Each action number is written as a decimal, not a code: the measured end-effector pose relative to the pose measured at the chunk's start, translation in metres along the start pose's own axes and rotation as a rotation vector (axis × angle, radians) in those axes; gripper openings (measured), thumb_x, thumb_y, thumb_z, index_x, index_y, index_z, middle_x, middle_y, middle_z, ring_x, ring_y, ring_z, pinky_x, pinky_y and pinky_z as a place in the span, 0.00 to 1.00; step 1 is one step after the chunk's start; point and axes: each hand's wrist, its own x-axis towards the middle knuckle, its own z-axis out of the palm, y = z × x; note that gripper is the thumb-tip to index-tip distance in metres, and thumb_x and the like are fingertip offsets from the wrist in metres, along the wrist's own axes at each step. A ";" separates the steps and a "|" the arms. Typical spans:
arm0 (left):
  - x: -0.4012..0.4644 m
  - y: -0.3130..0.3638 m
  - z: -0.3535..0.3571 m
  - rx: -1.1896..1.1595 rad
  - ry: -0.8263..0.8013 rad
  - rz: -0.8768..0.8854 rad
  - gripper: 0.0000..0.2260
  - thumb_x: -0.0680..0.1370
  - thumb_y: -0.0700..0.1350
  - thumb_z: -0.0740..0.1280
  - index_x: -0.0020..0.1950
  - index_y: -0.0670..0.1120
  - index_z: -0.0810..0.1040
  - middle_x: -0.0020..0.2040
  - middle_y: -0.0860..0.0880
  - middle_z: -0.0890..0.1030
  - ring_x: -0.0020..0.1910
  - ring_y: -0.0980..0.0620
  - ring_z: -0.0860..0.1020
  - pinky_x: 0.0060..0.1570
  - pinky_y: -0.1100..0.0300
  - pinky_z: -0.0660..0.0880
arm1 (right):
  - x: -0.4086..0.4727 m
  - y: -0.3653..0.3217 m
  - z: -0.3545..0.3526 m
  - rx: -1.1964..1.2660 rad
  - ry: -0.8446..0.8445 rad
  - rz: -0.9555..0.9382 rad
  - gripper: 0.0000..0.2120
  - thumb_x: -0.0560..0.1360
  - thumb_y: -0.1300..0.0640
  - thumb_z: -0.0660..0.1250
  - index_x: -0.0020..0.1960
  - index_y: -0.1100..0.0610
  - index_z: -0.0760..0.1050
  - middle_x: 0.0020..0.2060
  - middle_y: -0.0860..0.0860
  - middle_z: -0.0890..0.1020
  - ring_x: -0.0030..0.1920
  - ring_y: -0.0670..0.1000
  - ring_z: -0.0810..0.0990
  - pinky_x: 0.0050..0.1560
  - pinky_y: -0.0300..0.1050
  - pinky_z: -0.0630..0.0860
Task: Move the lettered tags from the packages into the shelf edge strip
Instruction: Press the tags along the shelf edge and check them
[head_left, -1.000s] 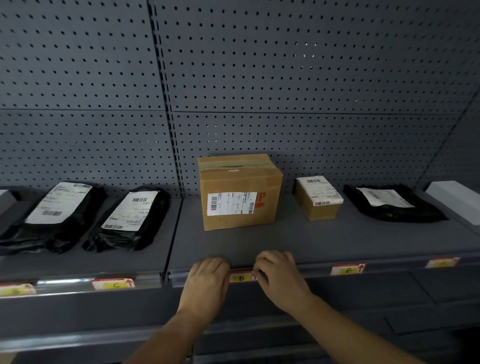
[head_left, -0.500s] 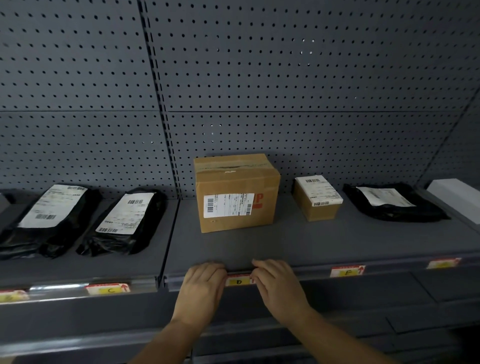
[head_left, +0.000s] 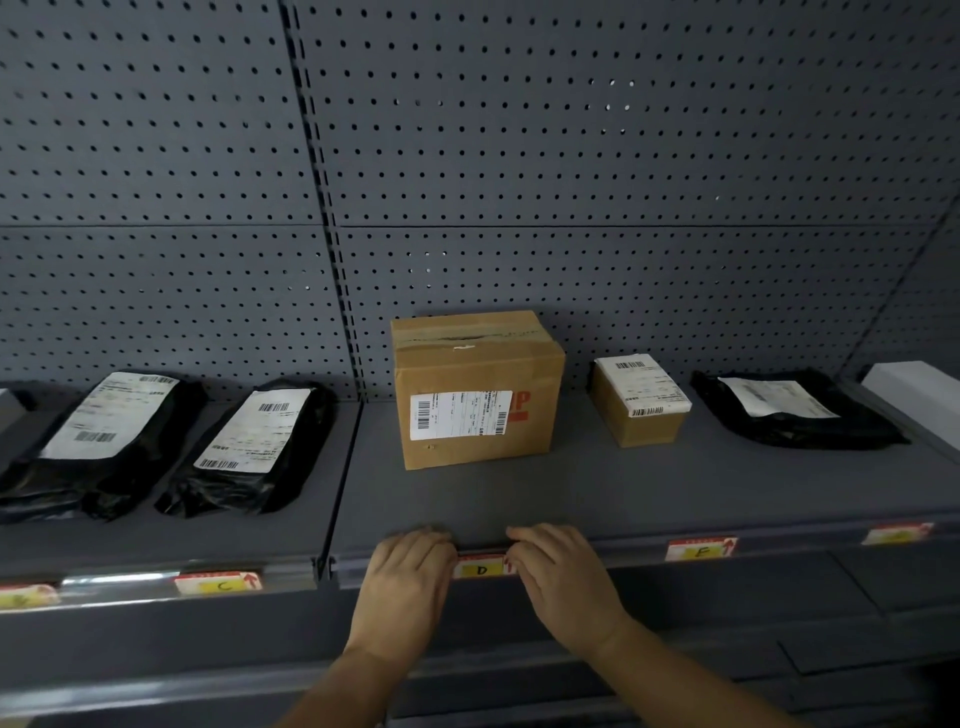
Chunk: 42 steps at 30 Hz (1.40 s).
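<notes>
A yellow-and-red tag lettered D (head_left: 482, 569) sits in the shelf edge strip (head_left: 618, 557), straight below a large cardboard box (head_left: 478, 389). My left hand (head_left: 405, 587) covers the tag's left end and my right hand (head_left: 561, 582) its right end, fingertips of both pressed on the strip's upper lip. Further tags sit in the strip: C (head_left: 221, 584) to the left, F (head_left: 700, 551) to the right, one at the far right (head_left: 896, 534) and one at the far left (head_left: 26, 595); I cannot read the last two.
On the shelf lie two black mailer bags (head_left: 104, 441) (head_left: 254, 447) at left, a small cardboard box (head_left: 641, 402) and another black bag (head_left: 795, 410) at right, then a white box (head_left: 919, 387). Grey pegboard (head_left: 571, 156) forms the back wall.
Both hands stay at the D tag; more of the tag shows between them now. The view has shifted slightly, so the shelf sits a little lower in frame.
</notes>
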 end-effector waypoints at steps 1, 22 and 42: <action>0.000 0.000 0.000 -0.004 0.002 -0.002 0.06 0.76 0.46 0.65 0.47 0.50 0.81 0.49 0.53 0.82 0.51 0.52 0.78 0.55 0.58 0.69 | 0.000 0.001 0.000 0.003 -0.004 -0.002 0.09 0.77 0.56 0.61 0.46 0.53 0.80 0.54 0.48 0.82 0.51 0.49 0.78 0.54 0.44 0.72; -0.001 0.000 0.000 -0.035 -0.022 -0.028 0.07 0.78 0.48 0.62 0.46 0.51 0.79 0.51 0.54 0.81 0.52 0.54 0.78 0.60 0.58 0.68 | 0.000 -0.002 0.000 0.089 0.030 0.028 0.06 0.77 0.53 0.64 0.47 0.52 0.80 0.55 0.46 0.81 0.53 0.47 0.76 0.55 0.45 0.73; -0.068 -0.156 -0.113 0.016 0.127 0.030 0.05 0.74 0.47 0.67 0.47 0.50 0.82 0.53 0.52 0.81 0.57 0.49 0.75 0.59 0.50 0.68 | 0.091 -0.187 0.065 0.093 0.011 0.022 0.08 0.76 0.50 0.65 0.52 0.51 0.80 0.55 0.47 0.81 0.53 0.49 0.77 0.55 0.45 0.73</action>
